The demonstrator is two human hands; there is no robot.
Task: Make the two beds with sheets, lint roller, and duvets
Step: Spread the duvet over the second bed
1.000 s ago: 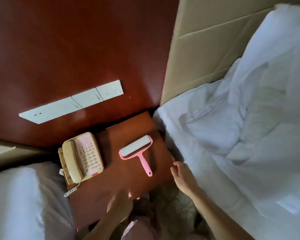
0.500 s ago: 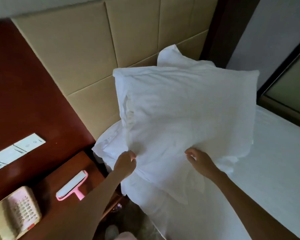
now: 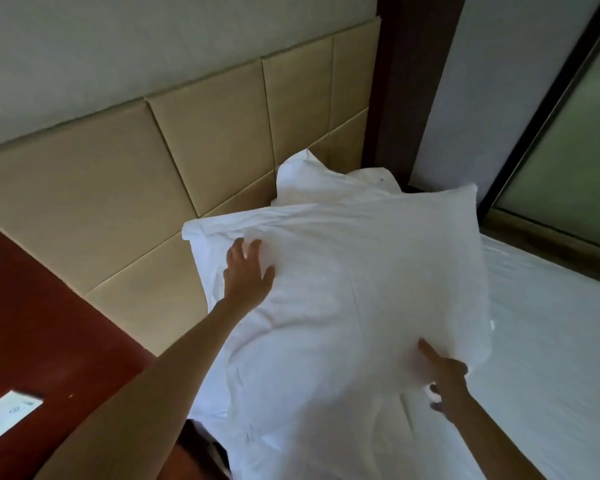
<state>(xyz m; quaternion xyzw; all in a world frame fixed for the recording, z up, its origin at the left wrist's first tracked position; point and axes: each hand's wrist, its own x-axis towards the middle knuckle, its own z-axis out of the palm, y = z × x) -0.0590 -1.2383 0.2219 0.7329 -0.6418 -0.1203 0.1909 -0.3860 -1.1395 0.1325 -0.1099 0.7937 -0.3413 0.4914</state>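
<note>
The only marking I can find is on a white wall plate (image 3: 9, 422) at the lower left, set in the red-brown wood panel (image 3: 49, 323). It carries a few small dark symbols, too blurred to read.

A plump white pillow (image 3: 361, 289) stands tilted at the head of the bed, its top edge near the beige padded headboard (image 3: 118, 202). A second pillow (image 3: 326, 181) lies behind it, partly hidden, against the headboard's far end. The white sheet (image 3: 551, 341) is spread smooth over the mattress to the right, beside a dark-framed frosted window (image 3: 568, 150).

The left hand (image 3: 246, 271) lies flat on the pillow's upper left part, just below the creased top seam. Its fingers are straight and fanned apart, pressing into the cloth and holding nothing.

The right hand (image 3: 444, 379) is at the pillow's lower right corner, low over the sheet. Its thumb lies stretched along the pillow's front while the other fingers curl beneath the edge, so the corner is clamped between them. The cloth bunches a little where it is gripped. Both forearms reach in bare from the bottom of the view.
</note>
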